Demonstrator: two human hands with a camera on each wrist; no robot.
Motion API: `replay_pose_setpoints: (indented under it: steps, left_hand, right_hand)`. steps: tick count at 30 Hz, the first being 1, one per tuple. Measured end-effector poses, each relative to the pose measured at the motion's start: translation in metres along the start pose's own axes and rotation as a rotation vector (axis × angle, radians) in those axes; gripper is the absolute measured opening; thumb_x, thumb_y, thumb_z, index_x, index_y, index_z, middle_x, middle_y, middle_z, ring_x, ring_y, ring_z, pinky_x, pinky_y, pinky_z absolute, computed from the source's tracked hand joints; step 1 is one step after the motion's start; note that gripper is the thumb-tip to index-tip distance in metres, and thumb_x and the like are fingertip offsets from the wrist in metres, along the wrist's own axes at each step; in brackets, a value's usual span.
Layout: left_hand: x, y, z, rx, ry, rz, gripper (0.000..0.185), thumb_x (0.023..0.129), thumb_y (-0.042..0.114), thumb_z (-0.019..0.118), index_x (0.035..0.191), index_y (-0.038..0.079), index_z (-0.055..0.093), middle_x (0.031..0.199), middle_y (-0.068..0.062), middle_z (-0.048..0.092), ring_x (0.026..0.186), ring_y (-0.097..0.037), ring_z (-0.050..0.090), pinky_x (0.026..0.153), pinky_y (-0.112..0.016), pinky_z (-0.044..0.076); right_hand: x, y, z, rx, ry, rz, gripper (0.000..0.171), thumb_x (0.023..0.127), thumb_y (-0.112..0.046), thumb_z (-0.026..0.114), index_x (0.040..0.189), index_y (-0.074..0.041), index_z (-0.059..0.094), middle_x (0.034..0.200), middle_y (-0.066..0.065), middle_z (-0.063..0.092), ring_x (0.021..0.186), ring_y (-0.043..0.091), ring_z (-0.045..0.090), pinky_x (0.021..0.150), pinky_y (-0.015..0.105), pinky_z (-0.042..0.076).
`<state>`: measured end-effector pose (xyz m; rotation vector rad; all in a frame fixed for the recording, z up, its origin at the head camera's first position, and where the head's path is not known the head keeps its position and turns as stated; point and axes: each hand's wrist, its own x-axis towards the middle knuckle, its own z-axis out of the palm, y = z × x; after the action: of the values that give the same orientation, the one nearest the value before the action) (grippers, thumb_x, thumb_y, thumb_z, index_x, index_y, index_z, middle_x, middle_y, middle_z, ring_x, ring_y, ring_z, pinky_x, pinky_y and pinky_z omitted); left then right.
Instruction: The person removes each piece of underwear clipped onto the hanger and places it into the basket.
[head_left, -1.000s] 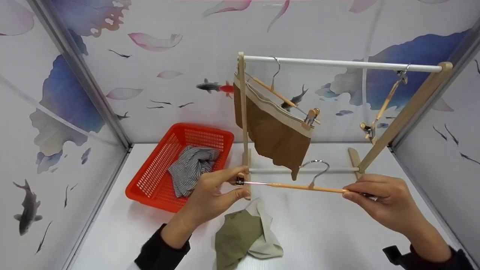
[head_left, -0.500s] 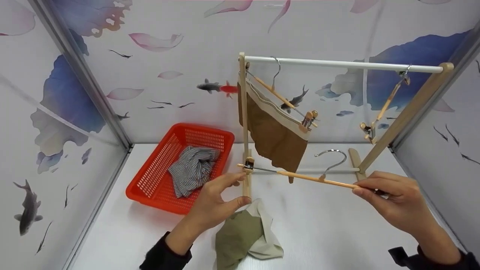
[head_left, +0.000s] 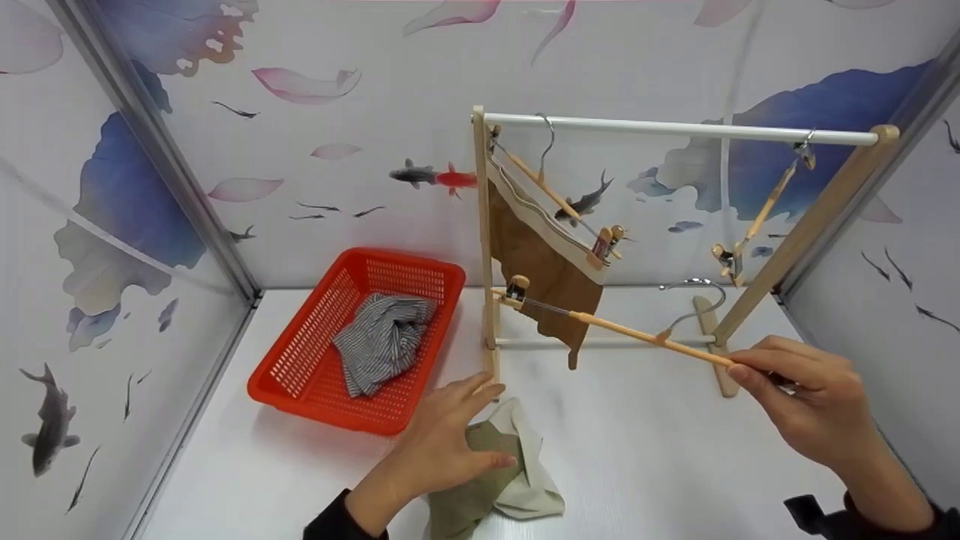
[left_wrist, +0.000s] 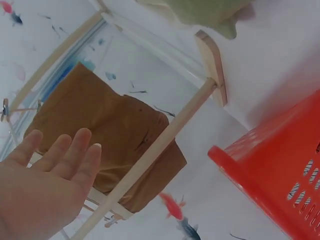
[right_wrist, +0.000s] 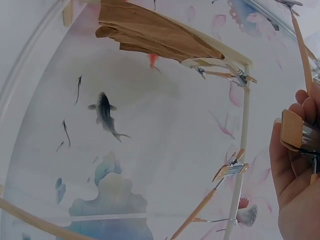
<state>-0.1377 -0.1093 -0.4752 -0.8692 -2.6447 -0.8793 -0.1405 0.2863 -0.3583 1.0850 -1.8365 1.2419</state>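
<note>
My right hand (head_left: 752,373) pinches one end of a wooden clip hanger (head_left: 622,332), which slants up to the left with its far clip (head_left: 516,287) next to the rack's left post (head_left: 484,240). In the right wrist view my fingers (right_wrist: 295,165) curl round the near clip (right_wrist: 292,129). My left hand (head_left: 480,420) is open, fingers spread, just over a crumpled olive and cream cloth (head_left: 517,484) on the table. The left wrist view shows the open palm (left_wrist: 45,185) below the brown shorts (left_wrist: 95,135).
Brown shorts (head_left: 547,262) hang from a hanger on the white rail (head_left: 675,127). An empty clip hanger (head_left: 757,217) hangs at the rail's right end. A red basket (head_left: 300,352) with a striped cloth (head_left: 382,337) stands at the left. Patterned walls close in on three sides.
My left hand let go of the hanger's left clip and dropped toward the olive cloth. My right hand swung the hanger so its free end rose beside the post.
</note>
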Motion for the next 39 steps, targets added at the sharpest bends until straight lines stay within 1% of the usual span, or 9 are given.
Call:
replay_pose_setpoints:
  steps: [3,6,10,16,25,27,31,34,39]
  left_hand:
    - [-0.005,0.002,0.01,0.108,-0.098,-0.017,0.087,0.081,0.062,0.083,0.151,0.018,0.057,0.159,-0.009,0.047,0.138,-0.03,0.052,0.112,-0.056,0.042]
    - [-0.01,0.002,0.023,0.181,-0.164,-0.008,0.091,0.078,0.062,0.084,0.153,0.02,0.055,0.161,-0.009,0.043,0.141,-0.029,0.048,0.115,-0.051,0.04]
    - [-0.014,0.0,0.04,0.212,-0.227,0.005,0.093,0.074,0.06,0.088,0.152,0.021,0.056,0.161,-0.011,0.043,0.142,-0.029,0.046,0.116,-0.049,0.04]
    - [-0.02,-0.01,0.06,0.169,-0.31,-0.046,0.096,0.074,0.059,0.09,0.154,0.022,0.053,0.163,-0.012,0.04,0.144,-0.031,0.044,0.117,-0.054,0.038]
    - [-0.029,-0.031,0.078,0.114,-0.375,-0.129,0.107,0.066,0.056,0.096,0.156,0.022,0.049,0.16,-0.016,0.042,0.144,-0.034,0.043,0.117,-0.054,0.037]
    - [-0.03,-0.035,0.08,0.104,-0.38,-0.137,0.108,0.066,0.056,0.096,0.157,0.021,0.049,0.16,-0.017,0.043,0.144,-0.034,0.043,0.117,-0.054,0.036]
    - [-0.032,-0.04,0.084,0.123,-0.388,-0.139,0.108,0.065,0.054,0.097,0.156,0.019,0.05,0.159,-0.016,0.043,0.145,-0.034,0.042,0.118,-0.053,0.036]
    - [-0.035,-0.042,0.087,0.149,-0.388,-0.137,0.107,0.064,0.051,0.099,0.155,0.019,0.052,0.159,-0.016,0.044,0.145,-0.034,0.042,0.116,-0.054,0.038]
    - [-0.039,-0.041,0.088,0.175,-0.374,-0.133,0.102,0.066,0.046,0.099,0.153,0.019,0.053,0.154,-0.012,0.048,0.141,-0.034,0.046,0.109,-0.054,0.045]
  right_hand:
    - [0.001,-0.002,-0.001,-0.019,0.01,0.01,0.03,0.097,-0.014,0.076,0.087,0.014,0.074,0.073,0.006,0.065,0.06,0.004,0.045,0.046,0.02,0.031]
    - [0.001,-0.002,-0.002,-0.031,0.023,0.007,0.031,0.097,-0.014,0.076,0.086,0.014,0.075,0.071,0.007,0.065,0.06,0.004,0.045,0.047,0.019,0.031]
    - [0.0,-0.001,-0.003,-0.067,0.045,0.014,0.032,0.097,-0.015,0.077,0.085,0.014,0.075,0.071,0.006,0.064,0.06,0.004,0.045,0.048,0.018,0.033]
    - [-0.003,0.001,-0.009,-0.151,0.076,0.058,0.027,0.097,-0.01,0.076,0.084,0.014,0.075,0.071,0.004,0.064,0.061,0.002,0.045,0.051,0.014,0.035]
    - [-0.002,0.0,-0.011,-0.268,0.152,0.117,0.034,0.098,-0.013,0.075,0.085,0.018,0.073,0.074,-0.001,0.064,0.063,-0.002,0.048,0.056,0.008,0.038]
    - [-0.002,-0.001,-0.011,-0.306,0.176,0.145,0.028,0.097,-0.007,0.075,0.085,0.018,0.073,0.074,-0.003,0.064,0.064,-0.003,0.048,0.058,0.007,0.038]
    - [-0.001,0.0,-0.011,-0.391,0.218,0.223,0.004,0.089,0.015,0.072,0.088,0.016,0.075,0.077,-0.011,0.063,0.065,-0.005,0.05,0.058,0.006,0.038]
    - [-0.001,0.001,-0.011,-0.428,0.246,0.276,0.013,0.083,0.024,0.069,0.09,0.015,0.076,0.08,-0.017,0.063,0.065,-0.006,0.051,0.057,0.005,0.039]
    - [-0.001,0.002,-0.01,-0.451,0.263,0.298,0.015,0.083,0.024,0.07,0.092,0.014,0.077,0.082,-0.02,0.063,0.065,-0.007,0.053,0.058,0.004,0.04]
